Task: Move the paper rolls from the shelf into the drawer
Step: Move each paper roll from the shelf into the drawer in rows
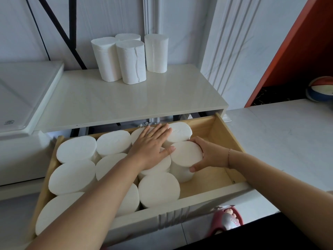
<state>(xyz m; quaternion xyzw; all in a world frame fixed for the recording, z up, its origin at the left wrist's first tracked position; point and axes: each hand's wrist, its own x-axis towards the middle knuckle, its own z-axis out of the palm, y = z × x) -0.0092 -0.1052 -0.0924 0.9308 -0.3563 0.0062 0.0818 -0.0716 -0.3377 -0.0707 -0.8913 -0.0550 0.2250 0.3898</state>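
- The right hand [205,156] curls fingers and thumb round the top of a roll [186,154], holding it upright at the right edge of the pack in the drawer [220,136]. Whether its base is down on the drawer floor cannot be told.
- The left hand [151,147] lies flat beside it, fingers straight and close together. It presses on the tops of the packed rolls [75,175], with the thumb touching the rim of the gripped roll.
- The packed rolls, ten or so, stand on end in tight rows and fill the left and middle of the drawer. A strip of bare wooden floor shows along the right side.
- Above and behind, the shelf [144,98] carries the shelf rolls [130,60]: four, upright, bunched close together near the wall.
- A ball [320,89] sits at far right, well apart from the work.
- On this showing the job is well past halfway: most rolls are in the drawer, one is in hand at its slot, and four are left to bring down.
- The free strip on the right looks able to take them, though the fit may be snug.
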